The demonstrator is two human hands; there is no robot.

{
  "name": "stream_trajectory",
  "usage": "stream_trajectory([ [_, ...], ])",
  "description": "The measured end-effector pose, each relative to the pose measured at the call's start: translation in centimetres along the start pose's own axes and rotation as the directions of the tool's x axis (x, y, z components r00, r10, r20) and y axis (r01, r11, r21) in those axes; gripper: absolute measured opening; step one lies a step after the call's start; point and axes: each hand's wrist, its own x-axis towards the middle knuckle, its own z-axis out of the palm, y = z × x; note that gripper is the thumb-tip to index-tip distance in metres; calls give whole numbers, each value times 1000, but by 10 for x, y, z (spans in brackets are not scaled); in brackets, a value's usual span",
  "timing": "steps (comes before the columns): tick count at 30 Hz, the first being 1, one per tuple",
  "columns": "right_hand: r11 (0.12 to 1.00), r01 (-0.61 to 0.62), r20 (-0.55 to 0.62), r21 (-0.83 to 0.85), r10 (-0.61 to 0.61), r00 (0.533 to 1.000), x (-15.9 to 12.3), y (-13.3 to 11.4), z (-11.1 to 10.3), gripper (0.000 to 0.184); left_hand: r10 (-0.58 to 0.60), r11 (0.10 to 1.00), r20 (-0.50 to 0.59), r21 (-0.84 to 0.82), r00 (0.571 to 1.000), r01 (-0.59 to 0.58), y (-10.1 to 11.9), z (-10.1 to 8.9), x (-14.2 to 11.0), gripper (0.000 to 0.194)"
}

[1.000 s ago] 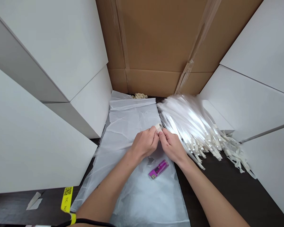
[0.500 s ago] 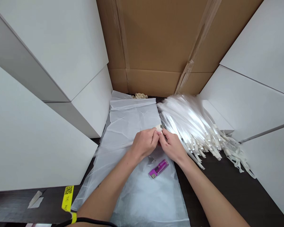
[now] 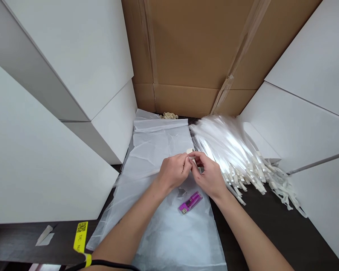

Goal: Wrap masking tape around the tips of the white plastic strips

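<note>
The person's left hand pinches a small cream tab between fingertips and thumb, held above a crumpled translucent white plastic sheet. The right hand curls just beside the tab, its grip impossible to tell. A magenta lighter lies on the sheet, nearer the person. To the right fans a heap of glossy white strips with cream ends. A brown cardboard panel stands far ahead. At near left, a yellow tag shows a QR code and the partly legible letters "TIC N"

Packing workspace — cardboard backing, white panels (angled), heaped plastic strips, dark tabletop
</note>
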Motion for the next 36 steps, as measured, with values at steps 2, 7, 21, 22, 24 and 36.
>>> stream_trajectory([
  [2, 999, -23, 9, 28, 23, 1000, 0, 0, -1, 18, 16, 997, -3, 81, 1000, -16, 0, 1, -1, 30],
  [7, 999, -22, 23, 25, 22, 1000, 1, 3, -4, 16, 30, 962, -12, 271, 999, -26, -1, 4, -1, 27],
  [21, 986, -118, 23, 115, 116, 993, -1, -1, -12, 33, 31, 994, 0, 106, 1000, -31, 9, 2, -6, 19],
  [22, 980, -140, 25, 144, 138, 990, -1, -1, -11, 37, 0, 1000, -4, 27, 1000, 0, 9, 2, -7, 18],
  [24, 955, -193, 36, 225, 190, 981, 0, -3, -9, 39, -54, 995, -20, -86, 998, 52, 10, 2, -7, 17],
  [36, 891, -283, 77, 354, 274, 959, 0, -8, -4, 37, -8, 990, -124, -137, 992, -9, 1, 10, -8, 16],
])
